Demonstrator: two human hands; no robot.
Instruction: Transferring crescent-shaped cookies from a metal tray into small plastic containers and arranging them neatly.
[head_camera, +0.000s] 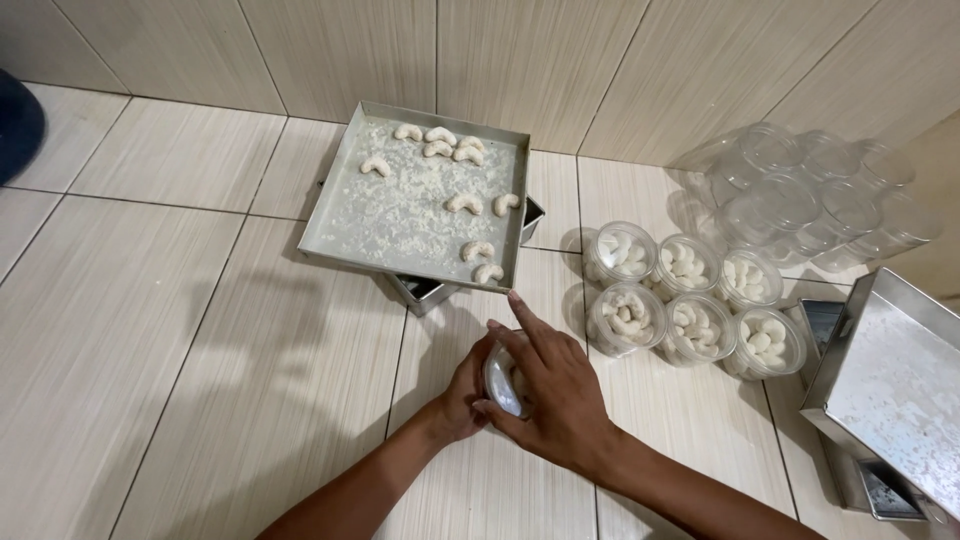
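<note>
A: Hand status?

B: A small clear jar (503, 380) is held between both hands just above the tiled floor (150, 330), low centre of frame. Left hand (462, 392) is wrapped around the jar's left side, grip closed on it. Right hand (555, 395) is closed over the jar's right side and top; its index finger is stretched out toward the tray's near edge.

A: Jar contents?

B: Pale pieces are seen through the wall. Fill level cannot be told, the jar is mostly covered by the hands.

A: What's next to it?

B: Just right of the hands, six open clear jars (690, 290) are set on the floor in two rows of three, touching or nearly so, each filled with white crescent cookies. At the right edge a second metal tray (900, 385) is seen, dusted white, partly cut off by the frame.

A: Further out?

B: Ahead of the hands, a square metal tray (350, 215) is stacked on another pan, tilted slightly. It is dusted with white powder, and ten or so crescent cookies (470, 204) are scattered along its far and right sides. Far right, against the wall, a bag of empty clear jars (810, 195) is lying. A dark object is cut off at top left; not identifiable.
</note>
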